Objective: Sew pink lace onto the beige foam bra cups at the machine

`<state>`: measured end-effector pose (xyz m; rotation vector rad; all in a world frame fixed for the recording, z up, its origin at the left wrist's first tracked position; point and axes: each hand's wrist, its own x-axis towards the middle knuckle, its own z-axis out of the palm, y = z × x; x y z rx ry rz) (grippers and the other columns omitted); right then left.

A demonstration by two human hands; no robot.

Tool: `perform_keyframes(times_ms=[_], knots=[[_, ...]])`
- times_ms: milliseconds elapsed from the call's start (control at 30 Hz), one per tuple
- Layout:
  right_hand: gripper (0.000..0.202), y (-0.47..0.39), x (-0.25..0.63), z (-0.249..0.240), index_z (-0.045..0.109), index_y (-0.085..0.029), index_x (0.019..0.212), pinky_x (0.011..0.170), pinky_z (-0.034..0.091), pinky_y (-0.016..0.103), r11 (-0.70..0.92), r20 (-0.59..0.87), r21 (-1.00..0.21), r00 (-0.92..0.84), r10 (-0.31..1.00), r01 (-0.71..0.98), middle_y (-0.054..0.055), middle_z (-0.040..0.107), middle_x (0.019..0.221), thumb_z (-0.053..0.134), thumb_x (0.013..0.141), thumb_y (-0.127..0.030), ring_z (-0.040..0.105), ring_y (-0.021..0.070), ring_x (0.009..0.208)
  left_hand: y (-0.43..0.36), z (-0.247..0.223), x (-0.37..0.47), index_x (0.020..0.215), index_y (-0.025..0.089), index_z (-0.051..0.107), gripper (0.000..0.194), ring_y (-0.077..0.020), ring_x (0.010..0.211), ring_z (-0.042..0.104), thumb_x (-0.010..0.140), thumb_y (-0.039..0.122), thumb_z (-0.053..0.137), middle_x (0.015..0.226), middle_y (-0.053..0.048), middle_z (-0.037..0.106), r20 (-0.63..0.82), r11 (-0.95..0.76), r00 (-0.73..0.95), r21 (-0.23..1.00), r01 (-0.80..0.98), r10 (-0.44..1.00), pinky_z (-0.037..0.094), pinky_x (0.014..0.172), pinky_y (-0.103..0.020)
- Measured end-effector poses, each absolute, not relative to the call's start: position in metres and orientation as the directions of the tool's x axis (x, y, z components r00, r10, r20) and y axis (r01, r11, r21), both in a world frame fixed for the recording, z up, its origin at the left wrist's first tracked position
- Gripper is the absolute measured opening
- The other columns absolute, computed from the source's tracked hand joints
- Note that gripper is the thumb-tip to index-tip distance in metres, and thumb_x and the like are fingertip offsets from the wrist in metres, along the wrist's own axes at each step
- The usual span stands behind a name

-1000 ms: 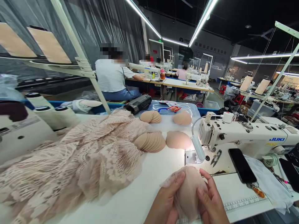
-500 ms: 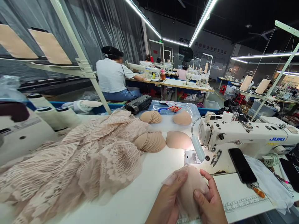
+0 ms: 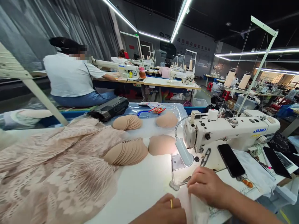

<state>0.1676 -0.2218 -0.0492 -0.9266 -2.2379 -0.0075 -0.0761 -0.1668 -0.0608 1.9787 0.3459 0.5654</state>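
Thin pale pink fabric lies at the front edge of the white table, between my two hands. My right hand is closed on its upper part, fingers curled down. Lower and to the left, my left hand, with a yellow ring, is closed at the fabric's left side; its fingertips are hidden. Just beyond the hands are a small shiny metal piece and the sewing machine's needle plate, lit by a lamp. Thread snips rest on the machine bed.
Beige lace fabric is heaped on the left. Fanned beige oval pads lie beyond it, with more pads beside them. The sewing machine and a phone occupy the right. A co-worker sits ahead.
The pink piece, held up and cupped in both hands before, is now lowered to the table edge. My right hand has turned over onto it. The view has swung right.
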Motion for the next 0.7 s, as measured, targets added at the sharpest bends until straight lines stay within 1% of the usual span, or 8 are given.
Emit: perform_keyframes(times_ms=[67, 133, 167, 233, 400, 567, 633, 700], knots=[[0.022, -0.197, 0.177, -0.043, 0.066, -0.025, 0.092, 0.074, 0.042, 0.031, 0.736, 0.517, 0.052, -0.649, 0.558, 0.675, -0.001, 0.072, 0.089, 0.053, 0.104, -0.012, 0.056, 0.0177, 0.086, -0.150, -0.057, -0.069, 0.070, 0.024, 0.064, 0.015, -0.0237, 0.093, 0.064, 0.079, 0.023, 0.075, 0.090, -0.001, 0.070, 0.262, -0.679, 0.923, 0.734, -0.001, 0.282, 0.039, 0.112, -0.048], [0.022, -0.178, 0.181, -0.046, 0.065, -0.023, 0.085, 0.067, 0.037, 0.030, 0.710, 0.432, 0.177, -0.702, 0.566, 0.681, -0.001, 0.068, 0.080, 0.058, 0.103, -0.013, 0.054, 0.0175, 0.083, -0.132, -0.047, -0.065, 0.073, 0.024, 0.064, 0.018, -0.0255, 0.106, 0.064, 0.071, 0.013, 0.078, 0.111, -0.002, 0.070, 0.228, -0.845, 0.970, 0.532, -0.052, 0.084, 0.030, 0.119, -0.049], [0.022, -0.173, 0.182, -0.049, 0.063, -0.023, 0.083, 0.065, 0.035, 0.029, 0.697, 0.413, 0.183, -0.697, 0.586, 0.694, -0.001, 0.067, 0.078, 0.059, 0.101, -0.011, 0.054, 0.0174, 0.083, -0.124, -0.042, -0.064, 0.077, 0.025, 0.066, 0.023, -0.0261, 0.109, 0.064, 0.066, 0.009, 0.078, 0.118, -0.002, 0.068, 0.210, -0.877, 0.977, 0.476, -0.069, 0.037, 0.030, 0.119, -0.049], [0.026, -0.169, 0.184, -0.054, 0.060, -0.021, 0.077, 0.066, 0.036, 0.028, 0.670, 0.429, 0.123, -0.648, 0.630, 0.732, -0.001, 0.065, 0.076, 0.056, 0.098, -0.005, 0.054, 0.0174, 0.085, -0.114, -0.038, -0.066, 0.085, 0.027, 0.070, 0.033, -0.0271, 0.112, 0.064, 0.061, 0.005, 0.076, 0.125, -0.001, 0.066, 0.188, -0.889, 0.981, 0.455, -0.052, 0.039, 0.033, 0.118, -0.049], [0.027, -0.182, 0.190, -0.051, 0.063, -0.022, 0.087, 0.076, 0.041, 0.029, 0.667, 0.418, -0.069, -0.586, 0.694, 0.742, 0.000, 0.067, 0.080, 0.047, 0.089, 0.000, 0.053, 0.0173, 0.078, -0.116, -0.074, -0.055, 0.092, 0.031, 0.073, 0.039, -0.0323, 0.118, 0.059, 0.059, 0.011, 0.075, 0.130, 0.000, 0.066, 0.170, -0.904, 0.955, 0.399, 0.157, 0.241, 0.040, 0.111, -0.052], [0.023, -0.184, 0.193, -0.051, 0.069, -0.024, 0.098, 0.086, 0.041, 0.032, 0.562, 0.346, -0.094, -0.503, 0.792, 0.822, 0.003, 0.074, 0.099, 0.056, 0.093, -0.006, 0.058, 0.0204, 0.089, -0.121, -0.123, -0.026, 0.102, 0.033, 0.073, 0.046, -0.0369, 0.121, 0.058, 0.062, 0.011, 0.073, 0.113, -0.004, 0.073, 0.159, -0.855, 0.862, 0.303, 0.421, 0.481, 0.048, 0.094, -0.047], [0.026, -0.182, 0.194, -0.053, 0.070, -0.025, 0.103, 0.089, 0.041, 0.034, 0.515, 0.333, -0.097, -0.460, 0.823, 0.851, 0.003, 0.075, 0.101, 0.057, 0.093, -0.006, 0.058, 0.0218, 0.093, -0.124, -0.131, -0.023, 0.105, 0.034, 0.073, 0.046, -0.0372, 0.124, 0.057, 0.065, 0.013, 0.071, 0.119, -0.005, 0.072, 0.168, -0.846, 0.848, 0.297, 0.443, 0.503, 0.047, 0.095, -0.048], [0.028, -0.180, 0.195, -0.054, 0.071, -0.026, 0.103, 0.090, 0.041, 0.034, 0.483, 0.324, -0.101, -0.430, 0.843, 0.870, 0.002, 0.075, 0.100, 0.058, 0.092, -0.006, 0.058, 0.0231, 0.096, -0.127, -0.135, -0.024, 0.101, 0.035, 0.074, 0.040, -0.0372, 0.126, 0.055, 0.066, 0.016, 0.072, 0.128, -0.004, 0.070, 0.190, -0.844, 0.840, 0.305, 0.441, 0.508, 0.043, 0.102, -0.051]])
